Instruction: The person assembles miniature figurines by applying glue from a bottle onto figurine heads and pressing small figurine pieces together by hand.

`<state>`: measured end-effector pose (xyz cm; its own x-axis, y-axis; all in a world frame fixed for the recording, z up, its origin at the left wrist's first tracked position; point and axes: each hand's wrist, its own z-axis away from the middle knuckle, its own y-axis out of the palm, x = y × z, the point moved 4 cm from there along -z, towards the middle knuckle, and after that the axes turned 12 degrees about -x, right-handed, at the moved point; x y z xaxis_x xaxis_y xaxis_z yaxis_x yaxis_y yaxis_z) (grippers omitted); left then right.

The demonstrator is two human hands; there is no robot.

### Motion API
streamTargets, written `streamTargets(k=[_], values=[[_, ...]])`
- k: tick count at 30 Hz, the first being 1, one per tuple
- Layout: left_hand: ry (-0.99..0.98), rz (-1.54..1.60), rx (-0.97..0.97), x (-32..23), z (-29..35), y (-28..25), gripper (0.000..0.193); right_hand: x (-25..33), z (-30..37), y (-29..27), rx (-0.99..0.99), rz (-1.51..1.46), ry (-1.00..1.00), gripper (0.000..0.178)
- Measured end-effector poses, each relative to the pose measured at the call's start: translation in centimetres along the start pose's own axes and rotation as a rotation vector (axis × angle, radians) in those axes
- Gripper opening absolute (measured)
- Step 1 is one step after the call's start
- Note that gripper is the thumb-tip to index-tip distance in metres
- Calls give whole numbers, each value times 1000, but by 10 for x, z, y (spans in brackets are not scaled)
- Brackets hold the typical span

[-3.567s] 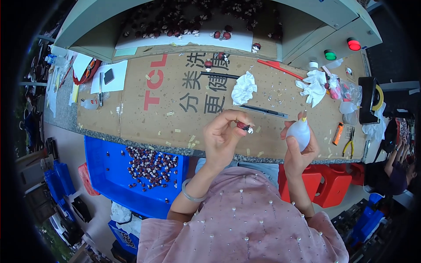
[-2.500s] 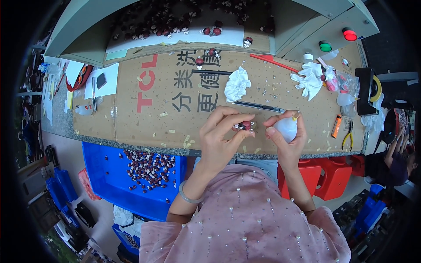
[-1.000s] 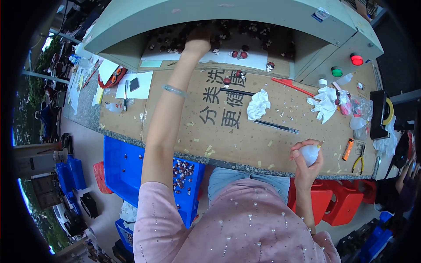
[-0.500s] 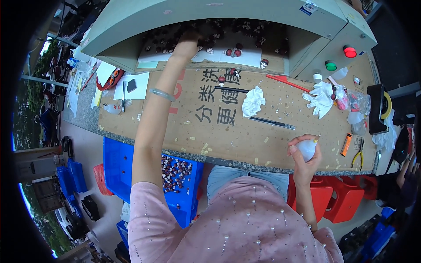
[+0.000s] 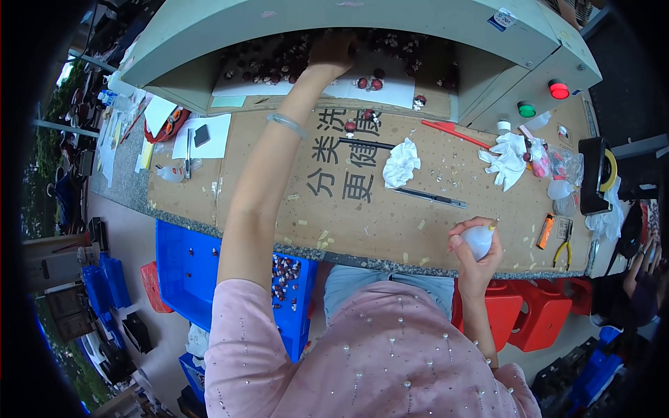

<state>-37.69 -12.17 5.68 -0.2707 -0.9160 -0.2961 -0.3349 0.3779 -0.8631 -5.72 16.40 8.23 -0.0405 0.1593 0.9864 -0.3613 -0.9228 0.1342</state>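
My left hand (image 5: 332, 53) reaches deep into the grey cabinet's opening, among many small dark red-and-white pieces (image 5: 279, 66). Shadow and the pieces around it hide its fingers, so I cannot make out whether it holds anything. Above the front edge of the worktop, my right hand (image 5: 486, 268) is wrapped round a translucent white squeeze bottle (image 5: 477, 242) with a yellow tip pointing up. Two dark red pieces (image 5: 376, 84) lie on white paper at the mouth of the cabinet. Another red piece (image 5: 350, 127) sits on the cardboard in front of it.
On the cardboard-covered worktop (image 5: 265, 202) lie a crumpled tissue (image 5: 402, 164), a box cutter (image 5: 432, 198), a red stick (image 5: 456, 134), yellow-handled pliers (image 5: 568, 245) and an orange tube (image 5: 546, 231). The grey cabinet (image 5: 481, 49) overhangs the back. Blue bins (image 5: 185, 272) stand below, left.
Inside the cabinet my left hand has moved to the right, over the pieces. My right hand still grips the squeeze bottle, slightly further left and lower in view.
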Motion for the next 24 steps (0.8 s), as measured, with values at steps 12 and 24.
streamTargets(k=[12, 24], values=[[-447, 981, -230, -62, 97, -91, 26, -2, -5, 2, 35, 25, 8, 22], [-586, 1268, -249, -178, 254, -94, 39, -4, 0, 45, 185, 41, 22, 24]])
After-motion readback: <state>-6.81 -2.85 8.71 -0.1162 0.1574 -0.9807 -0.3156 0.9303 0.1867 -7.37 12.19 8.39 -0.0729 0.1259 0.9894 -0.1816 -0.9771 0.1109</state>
